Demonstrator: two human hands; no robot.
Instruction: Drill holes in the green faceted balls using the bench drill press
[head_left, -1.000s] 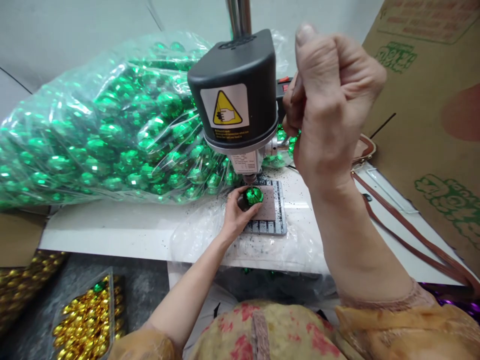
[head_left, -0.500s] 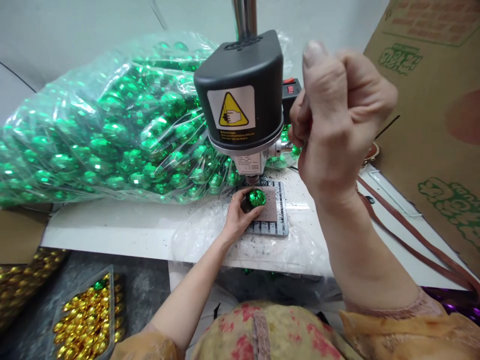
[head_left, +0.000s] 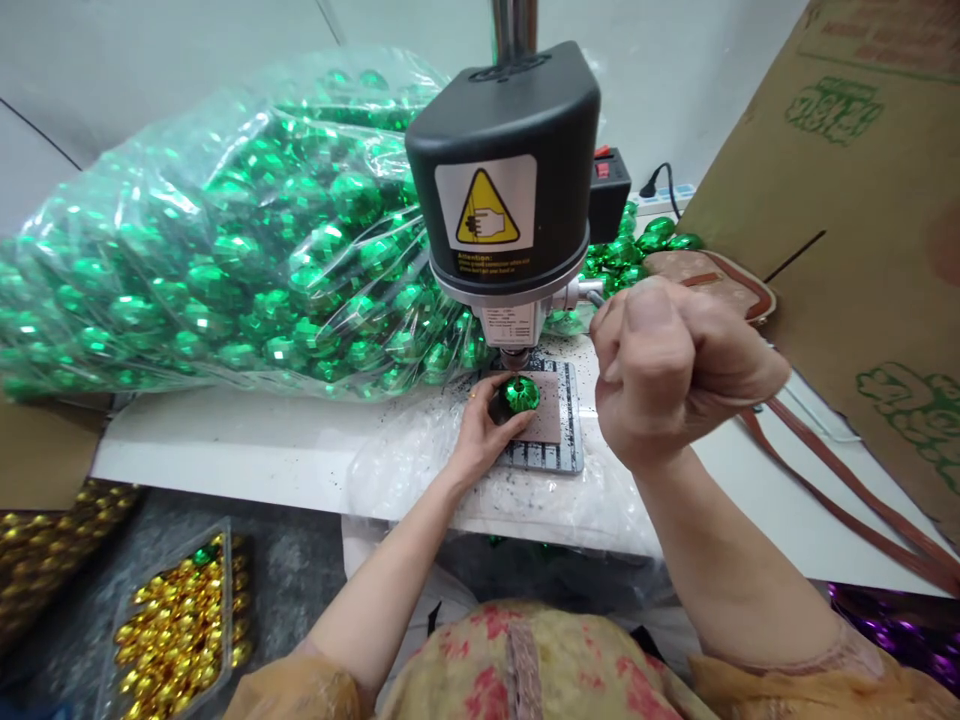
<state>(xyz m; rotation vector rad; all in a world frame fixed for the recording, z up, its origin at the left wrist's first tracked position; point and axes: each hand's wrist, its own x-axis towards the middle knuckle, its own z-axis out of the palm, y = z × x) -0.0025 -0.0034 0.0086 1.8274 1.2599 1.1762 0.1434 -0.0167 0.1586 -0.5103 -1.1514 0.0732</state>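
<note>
My left hand (head_left: 484,430) curls its fingers and thumb around a shiny green faceted ball (head_left: 521,395). The ball rests on a brown square pad (head_left: 547,410) over the drill press's grey slotted base plate (head_left: 573,452). Straight above it is the chuck (head_left: 514,358) of a small bench drill press (head_left: 499,170) with a black housing; whether the bit touches the ball is hard to make out. My right hand (head_left: 675,360) is closed in a fist at the press's right side, on its feed lever (head_left: 589,294), most of which the fingers hide.
A large clear bag of green balls (head_left: 247,270) lies left of the press. Loose green balls (head_left: 626,250), a brown-strapped bag (head_left: 712,275) and a cardboard box (head_left: 847,260) stand right. Below left is a clear bin (head_left: 225,610) of gold balls. Dark shavings dot the table (head_left: 225,455).
My right hand has come down from beside the drill housing to about the height of the lever hub. My left hand still holds the ball under the chuck. The view has shifted slightly.
</note>
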